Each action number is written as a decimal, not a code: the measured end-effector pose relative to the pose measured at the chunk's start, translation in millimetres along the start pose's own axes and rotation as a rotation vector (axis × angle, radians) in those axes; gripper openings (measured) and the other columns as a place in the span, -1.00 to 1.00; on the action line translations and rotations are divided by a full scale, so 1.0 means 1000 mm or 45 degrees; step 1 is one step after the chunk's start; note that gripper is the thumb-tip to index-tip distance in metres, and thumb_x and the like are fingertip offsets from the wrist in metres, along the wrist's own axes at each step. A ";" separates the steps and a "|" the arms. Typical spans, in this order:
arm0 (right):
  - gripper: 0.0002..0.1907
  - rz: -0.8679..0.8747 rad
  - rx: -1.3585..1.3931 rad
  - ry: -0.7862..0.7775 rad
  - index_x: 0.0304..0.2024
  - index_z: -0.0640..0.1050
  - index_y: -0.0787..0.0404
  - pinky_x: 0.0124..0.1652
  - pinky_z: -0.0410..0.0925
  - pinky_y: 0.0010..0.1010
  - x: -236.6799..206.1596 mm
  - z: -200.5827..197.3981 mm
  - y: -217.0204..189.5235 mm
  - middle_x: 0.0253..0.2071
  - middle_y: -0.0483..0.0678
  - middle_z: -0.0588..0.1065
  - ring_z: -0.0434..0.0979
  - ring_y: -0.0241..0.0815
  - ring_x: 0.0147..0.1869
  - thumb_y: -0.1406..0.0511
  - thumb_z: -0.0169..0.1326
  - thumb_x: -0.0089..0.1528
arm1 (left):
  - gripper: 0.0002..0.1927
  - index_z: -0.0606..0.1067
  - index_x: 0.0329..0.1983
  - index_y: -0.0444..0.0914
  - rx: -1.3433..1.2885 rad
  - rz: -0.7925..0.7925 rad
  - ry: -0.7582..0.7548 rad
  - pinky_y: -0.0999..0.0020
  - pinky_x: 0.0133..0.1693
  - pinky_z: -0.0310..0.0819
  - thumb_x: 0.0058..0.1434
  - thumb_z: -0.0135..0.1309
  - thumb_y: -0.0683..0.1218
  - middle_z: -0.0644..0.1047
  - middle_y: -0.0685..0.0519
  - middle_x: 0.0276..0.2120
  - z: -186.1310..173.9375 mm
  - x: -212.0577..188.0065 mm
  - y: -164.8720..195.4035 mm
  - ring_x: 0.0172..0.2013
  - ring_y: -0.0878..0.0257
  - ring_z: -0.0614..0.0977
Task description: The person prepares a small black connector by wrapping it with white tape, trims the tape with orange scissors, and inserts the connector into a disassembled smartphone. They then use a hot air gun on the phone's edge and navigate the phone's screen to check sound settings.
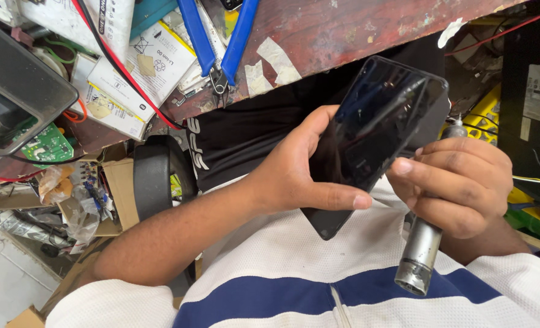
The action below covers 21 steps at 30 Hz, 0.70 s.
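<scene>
1. The left hand (pixel 294 176) is curled around a black smartphone (pixel 376 136), thumb laid along its lower edge and fingers hidden behind it; the phone stands tilted, glass towards the camera, above the person's lap.
2. The right hand (pixel 458 182) is closed in a fist around a metal screwdriver handle (pixel 420 252), thumb pressed against the phone's right edge. The handle's silver end points down towards the white and blue shirt (pixel 318 285).
3. The tool's tip lies behind the phone and the fingers, so where it meets the phone cannot be told. The dark screen shows only reflections.
4. At the top runs a worn reddish worktop (pixel 355 30) with scraps of tape stuck to it; blue-handled pliers (pixel 218 42) lie on its edge, beside white printed boxes (pixel 142 67) and a red cable (pixel 124 73).
5. To the left a green circuit board (pixel 46 144) sits under a grey tray (pixel 14 85); cardboard and plastic bags crowd the floor below. Yellow and black gear at the right is cut off.
</scene>
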State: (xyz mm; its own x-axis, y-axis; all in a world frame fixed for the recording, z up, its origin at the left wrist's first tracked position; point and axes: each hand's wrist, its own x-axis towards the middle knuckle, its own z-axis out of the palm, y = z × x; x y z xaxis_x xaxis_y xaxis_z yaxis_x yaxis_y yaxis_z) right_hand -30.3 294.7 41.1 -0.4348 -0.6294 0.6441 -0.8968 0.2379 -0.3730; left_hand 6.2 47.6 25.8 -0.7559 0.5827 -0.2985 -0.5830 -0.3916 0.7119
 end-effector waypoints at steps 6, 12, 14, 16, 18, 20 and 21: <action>-0.60 0.075 0.041 0.216 -0.24 0.33 0.27 -0.51 0.46 -0.27 -0.019 0.012 -0.002 -0.16 0.16 0.49 0.59 -0.09 -0.48 0.56 0.32 0.11 | -0.13 0.23 0.36 -0.34 0.060 0.109 -0.015 0.36 0.32 0.35 0.12 0.50 -0.06 0.45 -0.01 0.13 -0.007 -0.003 -0.003 0.18 0.28 0.46; -0.54 1.012 0.392 0.300 -0.21 0.15 0.17 -0.39 0.46 -0.51 -0.010 0.020 -0.032 -0.02 0.21 0.51 0.62 -0.22 -0.28 0.58 0.19 0.24 | -0.19 0.17 0.37 -0.32 -0.040 0.089 0.107 0.29 0.26 0.50 0.22 0.35 0.02 0.49 -0.01 0.10 -0.010 0.001 -0.006 0.16 0.26 0.56; -0.58 1.133 0.455 0.303 -0.19 0.16 0.18 -0.35 0.47 -0.54 0.000 0.018 -0.032 0.00 0.21 0.50 0.62 -0.28 -0.26 0.56 0.16 0.29 | -0.19 0.12 0.43 -0.33 -0.122 0.079 0.132 0.25 0.27 0.49 0.30 0.26 0.07 0.47 -0.05 0.13 -0.011 0.004 -0.008 0.21 0.21 0.54; -0.63 1.095 0.445 0.239 -0.17 0.21 0.18 -0.31 0.49 -0.54 0.010 0.015 -0.028 0.04 0.21 0.50 0.59 -0.29 -0.25 0.54 0.16 0.35 | -0.13 -0.02 0.49 -0.25 -0.365 0.086 0.118 0.22 0.33 0.35 0.34 0.18 0.13 0.34 -0.06 0.26 -0.012 0.005 -0.012 0.29 0.21 0.43; -0.68 0.760 0.414 0.139 -0.31 0.29 0.17 -0.36 0.46 -0.47 0.016 0.012 -0.018 -0.05 0.25 0.53 0.55 -0.25 -0.35 0.54 0.18 0.23 | -0.10 -0.09 0.53 -0.25 -0.358 0.134 0.136 0.21 0.41 0.23 0.40 0.10 0.21 0.26 -0.08 0.32 -0.014 0.006 -0.015 0.34 0.21 0.33; -0.73 0.504 0.393 -0.035 -0.46 0.38 0.16 -0.45 0.40 -0.41 0.018 0.011 -0.013 -0.15 0.22 0.58 0.48 -0.22 -0.47 0.49 0.23 0.08 | -0.07 -0.10 0.57 -0.33 -0.098 0.218 0.184 0.19 0.49 0.12 0.47 -0.01 0.31 0.22 -0.13 0.34 -0.017 0.006 -0.018 0.37 0.20 0.25; -0.76 0.492 0.393 -0.158 -0.51 0.42 0.17 -0.49 0.36 -0.40 0.018 0.011 -0.011 -0.18 0.15 0.61 0.45 -0.22 -0.51 0.44 0.27 0.04 | -0.08 -0.07 0.55 -0.35 -0.026 0.240 0.197 0.22 0.47 0.09 0.48 -0.04 0.35 0.23 -0.13 0.34 -0.019 0.006 -0.019 0.36 0.21 0.24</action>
State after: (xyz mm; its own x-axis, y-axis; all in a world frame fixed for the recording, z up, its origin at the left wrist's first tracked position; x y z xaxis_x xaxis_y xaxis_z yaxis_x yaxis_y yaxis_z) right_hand -27.5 272.8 49.2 -0.7000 -0.6263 0.3431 -0.5986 0.2527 -0.7602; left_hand 7.2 45.0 -1.0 -0.8876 0.3825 -0.2565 -0.4319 -0.4980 0.7520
